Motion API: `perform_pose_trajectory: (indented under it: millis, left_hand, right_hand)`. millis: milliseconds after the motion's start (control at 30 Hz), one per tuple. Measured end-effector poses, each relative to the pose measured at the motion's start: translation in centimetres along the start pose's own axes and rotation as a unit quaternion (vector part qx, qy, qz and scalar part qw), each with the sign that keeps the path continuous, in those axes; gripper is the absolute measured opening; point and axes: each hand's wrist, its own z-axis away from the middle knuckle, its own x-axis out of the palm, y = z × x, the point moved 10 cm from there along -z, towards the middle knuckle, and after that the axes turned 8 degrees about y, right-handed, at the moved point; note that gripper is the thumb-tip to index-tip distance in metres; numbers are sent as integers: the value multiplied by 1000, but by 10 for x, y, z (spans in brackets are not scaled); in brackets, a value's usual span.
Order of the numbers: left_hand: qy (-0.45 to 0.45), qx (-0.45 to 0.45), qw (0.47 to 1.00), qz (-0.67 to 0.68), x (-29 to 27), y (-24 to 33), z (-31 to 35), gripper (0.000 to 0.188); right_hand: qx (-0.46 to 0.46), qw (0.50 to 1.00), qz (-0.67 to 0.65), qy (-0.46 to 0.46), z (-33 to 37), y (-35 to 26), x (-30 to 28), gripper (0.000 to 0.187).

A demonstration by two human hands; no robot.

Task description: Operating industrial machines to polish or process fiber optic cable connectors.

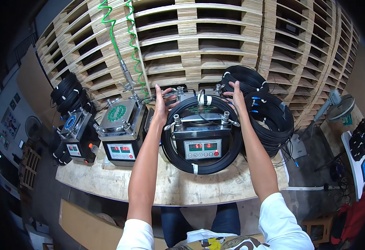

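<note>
A coil of black cable, bound with white ties, surrounds the front of a metal fiber polishing machine with a lit red digital display. My left hand is at the coil's upper left side, fingers stretched out and apart. On the upper right side is my right hand, its fingers also spread. Both palms face inward and seem close to the coil; whether they touch it I cannot tell. Thin cable ends pass over the machine's top, where clamp posts stand at the corners.
Two more polishing machines, one with a green disc and one with a blue disc, stand left on the wooden table. More black cable coils lie at right. Stacked pallets rise behind; green spiral air hoses hang down.
</note>
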Motion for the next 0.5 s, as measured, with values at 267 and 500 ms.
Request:
perform_pose_trajectory:
  millis: [267,500]
  left_hand:
    - [-50,-1,994,-100,19,7,13,97]
    - [44,9,996,-76,1,-1,-3,95]
  right_hand:
    - [-2,995,83,49,1,-6,-14,82]
    - [-30,997,67,-6,-6,-6,-3,84]
